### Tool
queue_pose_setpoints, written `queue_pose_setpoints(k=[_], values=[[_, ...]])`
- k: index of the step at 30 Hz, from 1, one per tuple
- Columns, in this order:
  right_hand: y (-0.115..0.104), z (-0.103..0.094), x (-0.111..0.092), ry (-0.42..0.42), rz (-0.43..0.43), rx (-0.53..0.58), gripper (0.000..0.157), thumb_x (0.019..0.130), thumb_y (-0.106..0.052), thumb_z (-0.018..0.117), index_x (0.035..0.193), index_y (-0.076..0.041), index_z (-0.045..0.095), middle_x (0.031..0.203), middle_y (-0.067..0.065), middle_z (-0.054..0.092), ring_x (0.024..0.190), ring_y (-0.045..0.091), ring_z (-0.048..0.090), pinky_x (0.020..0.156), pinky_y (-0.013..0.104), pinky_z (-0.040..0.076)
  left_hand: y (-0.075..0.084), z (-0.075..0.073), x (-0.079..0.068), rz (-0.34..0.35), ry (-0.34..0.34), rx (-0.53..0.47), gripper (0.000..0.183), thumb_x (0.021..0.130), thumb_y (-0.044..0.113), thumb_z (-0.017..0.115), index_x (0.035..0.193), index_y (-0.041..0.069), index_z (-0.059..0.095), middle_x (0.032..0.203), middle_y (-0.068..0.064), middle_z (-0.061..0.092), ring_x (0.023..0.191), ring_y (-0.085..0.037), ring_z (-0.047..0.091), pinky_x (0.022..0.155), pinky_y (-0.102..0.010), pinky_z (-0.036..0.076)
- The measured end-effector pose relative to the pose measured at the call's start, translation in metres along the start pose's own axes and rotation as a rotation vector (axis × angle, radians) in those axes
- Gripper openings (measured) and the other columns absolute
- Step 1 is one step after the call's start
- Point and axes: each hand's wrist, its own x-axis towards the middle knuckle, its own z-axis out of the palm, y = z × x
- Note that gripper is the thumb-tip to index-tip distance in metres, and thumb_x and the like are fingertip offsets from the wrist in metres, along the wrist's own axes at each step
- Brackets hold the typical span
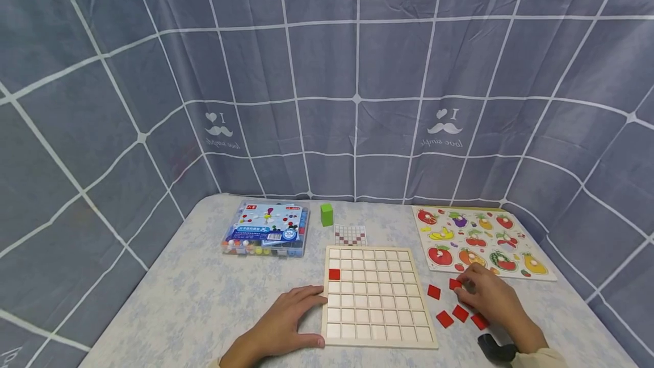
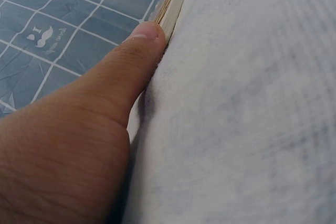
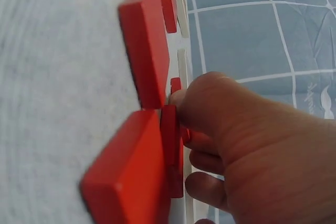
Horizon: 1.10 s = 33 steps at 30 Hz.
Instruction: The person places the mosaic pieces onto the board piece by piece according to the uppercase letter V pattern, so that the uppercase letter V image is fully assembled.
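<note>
A wooden grid board (image 1: 382,346) lies flat in the middle, with one red square tile (image 1: 334,274) in its leftmost column, third row from the top. My left hand (image 1: 286,322) rests at the board's left edge, fingers and thumb extended against it; in the left wrist view the thumb (image 2: 142,40) touches the board's side. Right of the board, my right hand (image 1: 490,297) pinches a red tile (image 1: 455,284) between thumb and forefinger, low over the table. Several loose red tiles (image 1: 444,319) lie around that hand, two of them large in the right wrist view (image 3: 144,45).
A small pattern card (image 1: 350,235) lies behind the board, with a green block (image 1: 326,215) beside it. At the back left is a clear plastic case (image 1: 265,228) of colourful parts. A fruit puzzle board (image 1: 482,242) lies back right, just beyond my right hand.
</note>
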Motion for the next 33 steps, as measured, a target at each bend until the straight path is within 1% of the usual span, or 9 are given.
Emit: queue_pose_setpoints(k=[3,10,13,16,19,23,25,28,33], values=[[0.0,0.002,0.0,0.023,-0.035,-0.015,0.023,0.077,-0.027,0.087,0.09,-0.013,0.075,0.091,-0.001,0.056,0.074,0.014,0.052,0.062,0.035,0.05,-0.001,0.0,-0.001,0.0,0.004,0.004,0.072,0.086,0.072,0.062,0.143,0.028,0.055,0.153,0.004,0.045,0.139,-0.023,0.041,0.104,-0.059,0.036],[-0.003,-0.004,0.004,0.022,-0.067,-0.031,0.026,0.081,-0.035,0.085,0.092,-0.014,0.075,0.092,-0.002,0.056,0.077,0.015,0.055,0.063,0.038,0.051,-0.001,-0.001,-0.001,0.011,0.009,0.019,0.072,0.087,0.071,0.063,0.144,0.027,0.055,0.154,0.004,0.045,0.139,-0.022,0.041,0.105,-0.058,0.036],[-0.007,-0.007,0.008,0.033,-0.086,-0.005,0.025,0.082,-0.036,0.085,0.093,-0.016,0.075,0.093,-0.002,0.055,0.08,0.015,0.056,0.063,0.037,0.051,-0.001,-0.001,0.0,0.02,0.011,0.029,0.072,0.087,0.07,0.063,0.144,0.026,0.055,0.154,0.004,0.044,0.14,-0.021,0.04,0.106,-0.057,0.036],[-0.018,-0.007,0.015,0.047,-0.105,0.06,0.023,0.083,-0.036,0.085,0.094,-0.018,0.075,0.096,-0.003,0.057,0.084,0.016,0.058,0.067,0.038,0.052,-0.001,-0.001,0.0,0.02,0.008,0.028,0.073,0.087,0.07,0.063,0.144,0.026,0.055,0.154,0.005,0.044,0.14,-0.021,0.04,0.106,-0.056,0.036],[-0.033,0.0,0.027,0.078,-0.158,0.148,0.019,0.083,-0.033,0.086,0.092,-0.02,0.075,0.093,-0.006,0.059,0.085,0.015,0.059,0.067,0.035,0.052,0.0,-0.001,0.0,0.012,0.0,0.021,0.073,0.087,0.07,0.064,0.144,0.026,0.056,0.154,0.005,0.044,0.141,-0.021,0.04,0.106,-0.057,0.035],[-0.058,0.011,0.046,0.134,-0.258,0.25,0.014,0.082,-0.024,0.086,0.09,-0.018,0.076,0.087,-0.008,0.058,0.079,0.013,0.058,0.062,0.029,0.048,0.0,0.0,0.001,-0.005,-0.019,0.008,0.073,0.086,0.071,0.063,0.145,0.027,0.055,0.155,0.005,0.043,0.141,-0.021,0.039,0.107,-0.057,0.034],[-0.074,0.015,0.054,0.141,-0.304,0.285,0.014,0.082,-0.022,0.086,0.089,-0.016,0.076,0.086,-0.008,0.058,0.077,0.013,0.058,0.06,0.027,0.047,0.0,0.0,0.002,-0.008,-0.025,0.002,0.073,0.087,0.071,0.063,0.145,0.027,0.055,0.155,0.005,0.043,0.141,-0.021,0.038,0.108,-0.057,0.034],[-0.1,0.021,0.065,0.121,-0.376,0.324,0.013,0.082,-0.02,0.086,0.088,-0.014,0.076,0.085,-0.007,0.058,0.075,0.013,0.057,0.06,0.027,0.047,-0.001,-0.001,0.002,-0.009,-0.024,0.007,0.074,0.086,0.071,0.063,0.145,0.027,0.054,0.155,0.006,0.042,0.142,-0.021,0.038,0.108,-0.057,0.034],[-0.14,0.032,0.072,0.028,-0.495,0.377,0.013,0.083,-0.02,0.085,0.09,-0.016,0.076,0.088,-0.005,0.06,0.077,0.014,0.059,0.063,0.027,0.048,-0.002,0.0,0.001,-0.013,-0.019,0.006,0.074,0.086,0.071,0.064,0.145,0.028,0.055,0.155,0.006,0.042,0.141,-0.021,0.038,0.107,-0.057,0.035]])
